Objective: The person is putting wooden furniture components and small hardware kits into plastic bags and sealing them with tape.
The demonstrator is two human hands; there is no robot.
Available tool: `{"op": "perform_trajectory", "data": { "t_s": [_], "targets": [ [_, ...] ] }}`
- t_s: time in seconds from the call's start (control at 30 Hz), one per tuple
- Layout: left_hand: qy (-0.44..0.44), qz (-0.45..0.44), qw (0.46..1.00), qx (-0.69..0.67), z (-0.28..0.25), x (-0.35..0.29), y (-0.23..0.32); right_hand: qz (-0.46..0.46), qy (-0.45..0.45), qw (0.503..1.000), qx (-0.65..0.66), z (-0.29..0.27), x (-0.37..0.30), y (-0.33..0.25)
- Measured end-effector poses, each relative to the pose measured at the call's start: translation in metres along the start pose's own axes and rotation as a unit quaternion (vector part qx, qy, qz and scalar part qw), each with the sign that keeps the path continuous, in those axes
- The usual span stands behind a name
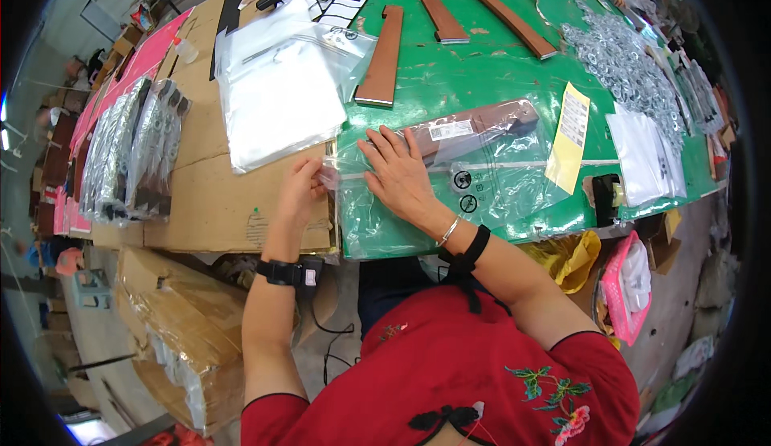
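A clear plastic bag (pixel 514 193) lies flat on the green table, with a brown bar-shaped part (pixel 490 124) inside along its far side. A white label shows on the part. My left hand (pixel 301 190) pinches the bag's left edge between thumb and fingers. Fingers stretched out, my right hand (pixel 399 174) rests flat on the bag, its fingertips at the part's left end. Three loose brown parts (pixel 381 60) lie beyond the bag. A stack of empty clear bags (pixel 281 92) is beyond my left hand.
Yellow label sheet (pixel 569 141), tape roll (pixel 606 197) and white bags (pixel 646 157) sit to the right. Behind them is a heap of small bagged metal pieces (pixel 626 64). Filled bags (pixel 132 153) are stacked on cardboard at left. A pink basket (pixel 625 289) stands below the table edge.
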State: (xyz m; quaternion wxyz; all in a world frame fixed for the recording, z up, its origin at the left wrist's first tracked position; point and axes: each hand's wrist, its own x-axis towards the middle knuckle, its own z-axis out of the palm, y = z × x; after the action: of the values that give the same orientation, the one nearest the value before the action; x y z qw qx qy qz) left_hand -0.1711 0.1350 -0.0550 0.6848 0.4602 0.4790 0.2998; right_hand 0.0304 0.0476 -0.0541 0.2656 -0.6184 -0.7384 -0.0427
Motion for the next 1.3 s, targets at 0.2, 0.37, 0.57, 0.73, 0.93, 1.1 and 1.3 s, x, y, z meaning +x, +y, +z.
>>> {"op": "perform_trajectory", "data": {
  "t_s": [0.2, 0.37, 0.57, 0.73, 0.93, 1.1, 1.3],
  "targets": [
    [0.085, 0.036, 0.994, 0.053, 0.031, -0.01, 0.022, -0.004, -0.002, 1.0, 0.013, -0.004, -0.002, 0.0],
    [-0.032, 0.021, 0.99, 0.136, -0.004, 0.025, 0.006, 0.001, 0.002, 1.0, 0.02, -0.001, 0.0, -0.003],
    [0.227, 0.11, 0.949, 0.19, -0.061, 0.01, 0.008, 0.011, -0.005, 0.999, 0.039, -0.004, -0.002, -0.002],
    [0.121, 0.245, 0.948, 0.163, 0.005, 0.009, 0.009, 0.004, 0.022, 0.999, 0.036, -0.002, -0.003, -0.002],
    [0.025, 0.083, 0.988, 0.129, -0.014, 0.016, 0.012, 0.005, 0.024, 0.999, 0.038, -0.002, -0.003, 0.001],
    [0.262, 0.086, 0.96, -0.042, -0.079, 0.013, -0.016, -0.003, 0.01, 0.999, 0.044, 0.0, 0.0, -0.006],
    [0.028, 0.219, 0.943, 0.249, 0.006, 0.008, 0.006, 0.007, 0.024, 0.999, 0.028, -0.003, -0.001, -0.002]
  ]
}}
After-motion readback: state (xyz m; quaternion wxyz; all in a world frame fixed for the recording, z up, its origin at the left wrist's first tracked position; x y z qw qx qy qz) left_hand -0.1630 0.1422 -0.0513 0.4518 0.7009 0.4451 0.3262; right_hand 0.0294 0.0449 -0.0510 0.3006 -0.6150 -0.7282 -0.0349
